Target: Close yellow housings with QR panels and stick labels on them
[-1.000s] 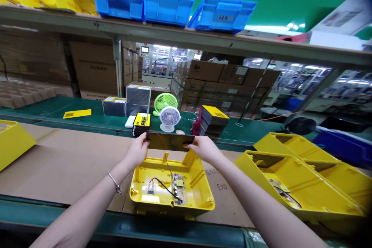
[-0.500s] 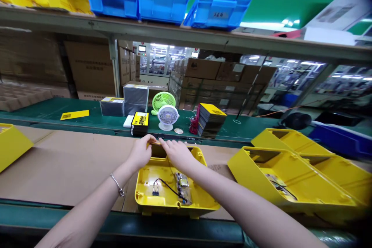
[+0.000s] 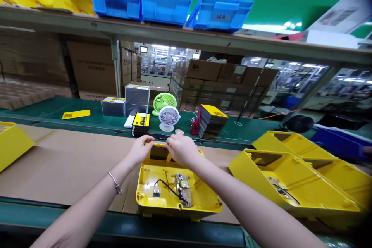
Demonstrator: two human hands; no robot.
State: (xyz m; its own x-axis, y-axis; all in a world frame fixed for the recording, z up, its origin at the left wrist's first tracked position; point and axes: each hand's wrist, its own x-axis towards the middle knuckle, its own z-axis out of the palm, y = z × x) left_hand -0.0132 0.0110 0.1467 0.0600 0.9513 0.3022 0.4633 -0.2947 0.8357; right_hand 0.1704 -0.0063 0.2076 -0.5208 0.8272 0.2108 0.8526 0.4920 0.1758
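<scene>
A yellow housing [image 3: 148,203] lies open side up on cardboard in front of me, with a circuit board [image 3: 183,190] and a black-wired connector [image 3: 156,190] inside. My left hand [image 3: 141,148], wearing a bracelet at the wrist, has its fingers closed at the left part of the housing's far rim. To its right, my right hand [image 3: 182,150] is closed at the same rim, fingertips pinched together. A thin wire runs from the board area up toward the right hand. Whatever the fingertips hold is too small to make out.
More yellow housings [image 3: 302,186] stand at the right and one [image 3: 14,145] at the left edge. Behind are two small fans [image 3: 169,118], stacked dark plates [image 3: 213,122] and boxes [image 3: 137,100]. Blue bins [image 3: 165,7] line the overhead shelf. Part of a person's hand shows at the right edge.
My right hand has drawn its fingers in and shifted slightly right, away from the left hand. More of the thin wire shows. A person's hand has appeared at the right edge.
</scene>
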